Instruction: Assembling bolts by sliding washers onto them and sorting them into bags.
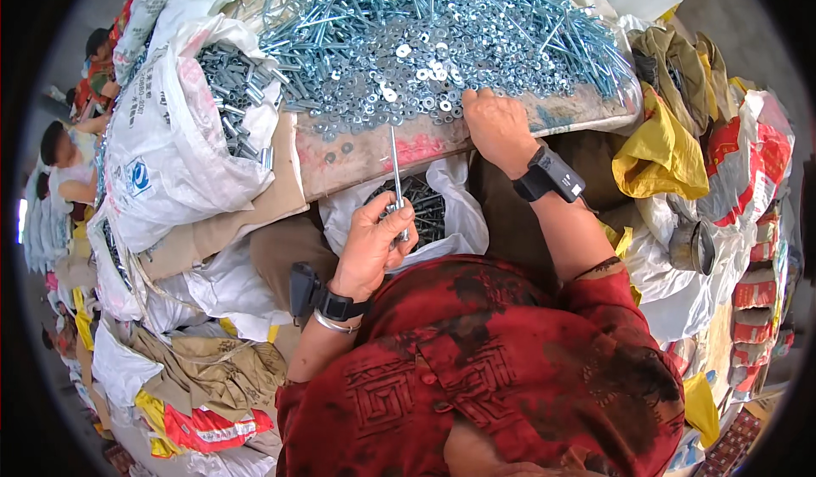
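My left hand (372, 243) is closed around a long silvery bolt (395, 167) that stands upright, its tip near the board's front edge. My right hand (495, 124) rests knuckles up on the worn wooden board (374, 158), its fingers curled into the heap of washers and bolts (425, 44); whether it holds anything is hidden. Below my left hand lies an open white bag of dark bolts (429, 209). Both wrists wear black bands with small devices.
A white sack of grey bolts (229, 95) stands left of the board. Yellow, red and white bags (680, 163) crowd the right side. More sacks pile at lower left (195, 375). Other people sit at the far left (72, 158).
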A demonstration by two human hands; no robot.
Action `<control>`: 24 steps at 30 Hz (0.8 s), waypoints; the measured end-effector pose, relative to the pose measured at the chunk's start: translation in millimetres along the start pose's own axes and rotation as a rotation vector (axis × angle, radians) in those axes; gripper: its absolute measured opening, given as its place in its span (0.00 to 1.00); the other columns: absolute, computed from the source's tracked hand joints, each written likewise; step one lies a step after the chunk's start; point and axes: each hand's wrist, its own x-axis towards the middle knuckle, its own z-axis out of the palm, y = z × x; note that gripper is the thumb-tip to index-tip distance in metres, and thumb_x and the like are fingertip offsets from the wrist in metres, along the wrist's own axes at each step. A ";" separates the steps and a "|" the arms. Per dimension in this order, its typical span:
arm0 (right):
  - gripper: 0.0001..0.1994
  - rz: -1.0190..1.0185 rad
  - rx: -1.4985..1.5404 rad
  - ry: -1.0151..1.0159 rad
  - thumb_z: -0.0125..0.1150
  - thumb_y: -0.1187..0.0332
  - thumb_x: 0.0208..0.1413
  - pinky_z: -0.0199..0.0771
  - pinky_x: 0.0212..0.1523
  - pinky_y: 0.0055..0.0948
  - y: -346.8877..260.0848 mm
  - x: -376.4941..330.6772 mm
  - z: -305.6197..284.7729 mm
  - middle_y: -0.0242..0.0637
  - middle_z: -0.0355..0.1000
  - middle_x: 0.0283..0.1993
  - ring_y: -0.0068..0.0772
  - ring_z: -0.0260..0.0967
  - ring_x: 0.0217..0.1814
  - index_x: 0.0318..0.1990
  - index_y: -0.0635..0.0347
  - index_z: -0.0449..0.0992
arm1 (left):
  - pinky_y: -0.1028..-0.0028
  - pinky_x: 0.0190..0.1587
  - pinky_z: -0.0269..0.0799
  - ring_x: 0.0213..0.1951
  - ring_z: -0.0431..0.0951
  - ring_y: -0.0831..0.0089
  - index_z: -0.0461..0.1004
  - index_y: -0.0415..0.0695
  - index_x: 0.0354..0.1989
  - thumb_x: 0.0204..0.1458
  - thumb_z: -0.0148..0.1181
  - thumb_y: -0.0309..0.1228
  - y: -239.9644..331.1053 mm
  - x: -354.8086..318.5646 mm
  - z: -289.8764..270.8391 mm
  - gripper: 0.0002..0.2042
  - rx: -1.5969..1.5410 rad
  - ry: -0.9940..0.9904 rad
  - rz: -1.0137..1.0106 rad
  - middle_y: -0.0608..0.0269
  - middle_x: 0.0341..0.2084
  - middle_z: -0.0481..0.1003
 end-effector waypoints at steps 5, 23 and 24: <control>0.04 0.070 -0.021 -0.014 0.56 0.72 0.52 0.78 0.34 0.38 -4.0 1.2 -0.4 0.46 0.75 0.33 0.44 0.78 0.33 0.34 0.61 0.72 | 0.84 0.14 0.51 0.14 0.61 0.86 0.71 0.44 0.36 0.60 0.60 0.35 8.3 -8.5 -3.8 0.08 0.180 0.050 -0.003 0.68 0.17 0.69; 0.09 0.098 1.563 -0.230 0.50 0.71 0.67 0.65 0.20 0.18 -16.5 -53.7 -65.4 0.25 0.66 0.21 0.14 0.64 0.20 0.44 0.66 0.75 | 0.66 0.29 0.66 0.23 0.70 0.62 0.72 0.40 0.37 0.55 0.61 0.30 -11.5 -14.4 4.2 0.08 1.099 0.005 0.431 0.54 0.20 0.68; 0.09 0.077 1.575 -0.248 0.50 0.72 0.67 0.67 0.20 0.19 -13.6 -55.3 -65.3 0.26 0.66 0.21 0.15 0.65 0.20 0.45 0.66 0.75 | 0.64 0.29 0.66 0.25 0.72 0.52 0.71 0.41 0.36 0.55 0.61 0.31 -4.8 -18.0 9.5 0.08 1.168 0.020 0.426 0.48 0.23 0.70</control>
